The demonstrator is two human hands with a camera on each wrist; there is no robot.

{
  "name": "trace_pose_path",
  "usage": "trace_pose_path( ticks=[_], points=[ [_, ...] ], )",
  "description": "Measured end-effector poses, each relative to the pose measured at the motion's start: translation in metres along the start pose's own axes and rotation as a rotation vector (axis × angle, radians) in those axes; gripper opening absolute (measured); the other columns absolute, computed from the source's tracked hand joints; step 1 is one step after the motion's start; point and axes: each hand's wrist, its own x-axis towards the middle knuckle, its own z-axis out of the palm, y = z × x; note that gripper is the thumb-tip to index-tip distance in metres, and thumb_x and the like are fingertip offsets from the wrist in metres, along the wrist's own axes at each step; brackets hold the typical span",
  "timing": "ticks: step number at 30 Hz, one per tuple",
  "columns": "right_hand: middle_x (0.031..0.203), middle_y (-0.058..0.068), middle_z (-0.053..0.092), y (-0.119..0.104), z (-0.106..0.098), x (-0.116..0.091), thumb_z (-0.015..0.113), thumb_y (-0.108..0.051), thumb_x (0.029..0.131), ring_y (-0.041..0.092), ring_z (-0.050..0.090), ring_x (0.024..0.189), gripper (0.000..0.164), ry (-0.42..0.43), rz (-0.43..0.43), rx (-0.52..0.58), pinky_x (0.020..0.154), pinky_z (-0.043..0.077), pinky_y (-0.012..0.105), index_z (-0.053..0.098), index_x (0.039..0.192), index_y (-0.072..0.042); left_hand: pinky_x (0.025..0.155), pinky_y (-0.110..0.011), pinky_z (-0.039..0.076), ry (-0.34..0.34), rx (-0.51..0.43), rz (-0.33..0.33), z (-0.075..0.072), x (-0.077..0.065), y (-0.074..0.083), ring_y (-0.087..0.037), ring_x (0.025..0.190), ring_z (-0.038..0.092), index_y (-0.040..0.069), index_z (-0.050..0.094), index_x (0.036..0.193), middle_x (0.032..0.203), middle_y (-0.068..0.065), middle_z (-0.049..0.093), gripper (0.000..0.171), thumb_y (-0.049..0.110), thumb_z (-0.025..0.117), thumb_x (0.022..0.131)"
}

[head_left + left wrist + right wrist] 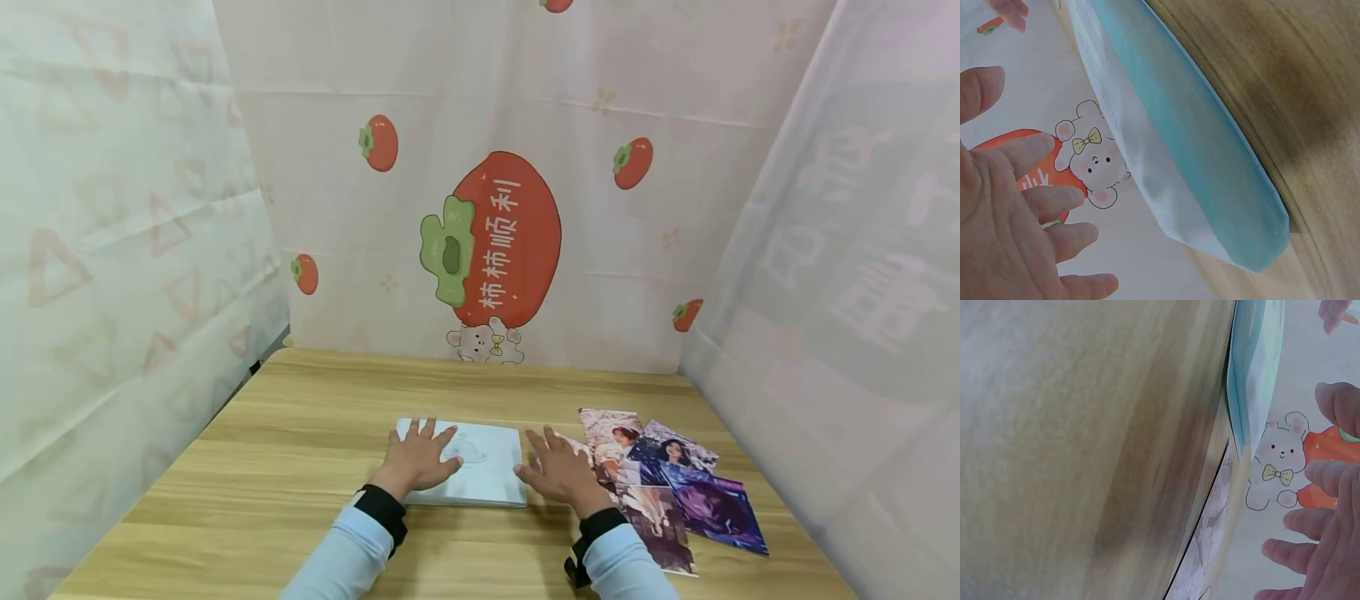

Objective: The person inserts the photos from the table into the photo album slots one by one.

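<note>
A pale blue book (pixel 491 485) with a small line drawing on its cover lies flat on the wooden table. Over its left part is my left hand (pixel 417 460), fingers spread; the left wrist view shows the palm apart from the book's edge (pixel 1191 144). Just off the right side is my right hand (pixel 558 471), its fingers also straight and spread and holding nothing. In the right wrist view that hand hovers clear of the book's corner (pixel 1250 381). Several printed photos (pixel 716 510) lie overlapping beside and partly behind the right hand.
The wooden table (pixel 285 442) extends on both sides of the book. A printed cloth (pixel 330 200) hangs behind the far edge, and further cloth panels (pixel 135 250) stand at the left and right.
</note>
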Motion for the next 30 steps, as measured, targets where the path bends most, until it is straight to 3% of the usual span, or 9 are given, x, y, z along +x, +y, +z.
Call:
trace_pose_path(
  ticks=[3,9,19,25,30],
  points=[
    [0.138,0.024,0.039,0.0,0.001,0.001,0.052,-0.047,0.09,0.044,0.037,0.122,0.066,0.016,-0.04,0.002,0.091,0.029,0.064,0.037,0.142,-0.009,0.095,-0.065,0.023,0.008,-0.003,0.026,-0.001,-0.001,-0.002,-0.044,0.127,0.032,0.014,0.046,0.137,0.139,-0.022,0.038,0.056,0.044,0.052,0.091],
    [0.123,0.021,0.054,0.002,0.002,0.0,0.055,-0.041,0.091,0.04,0.05,0.11,0.058,0.045,-0.108,-0.023,0.086,0.04,0.055,0.047,0.134,-0.003,0.084,-0.053,0.042,0.028,-0.015,0.141,-0.005,-0.004,-0.004,-0.033,0.113,0.051,0.008,0.052,0.13,0.121,-0.016,0.056,0.055,0.037,0.063,0.085],
    [0.122,0.022,0.054,0.008,-0.005,-0.014,0.059,-0.036,0.09,0.039,0.05,0.111,0.055,0.037,-0.136,-0.021,0.086,0.039,0.056,0.049,0.132,-0.002,0.084,-0.051,0.043,0.031,0.005,0.179,-0.008,-0.007,-0.003,-0.032,0.108,0.053,0.005,0.056,0.125,0.117,-0.015,0.058,0.052,0.037,0.065,0.084],
    [0.125,0.023,0.051,0.011,-0.009,-0.024,0.061,-0.035,0.089,0.042,0.048,0.112,0.057,-0.01,-0.171,-0.03,0.087,0.037,0.059,0.048,0.133,-0.003,0.081,-0.049,0.045,0.008,0.11,0.265,-0.01,-0.016,0.0,-0.03,0.104,0.055,0.008,0.057,0.124,0.115,-0.012,0.059,0.051,0.039,0.064,0.085],
    [0.128,0.027,0.047,0.01,-0.012,-0.038,0.064,-0.035,0.086,0.045,0.047,0.112,0.059,-0.055,-0.215,-0.033,0.087,0.035,0.062,0.047,0.133,-0.003,0.078,-0.05,0.045,0.052,0.255,0.341,-0.006,-0.029,0.003,-0.027,0.098,0.058,0.01,0.062,0.115,0.105,-0.008,0.061,0.045,0.039,0.067,0.081]
  ],
)
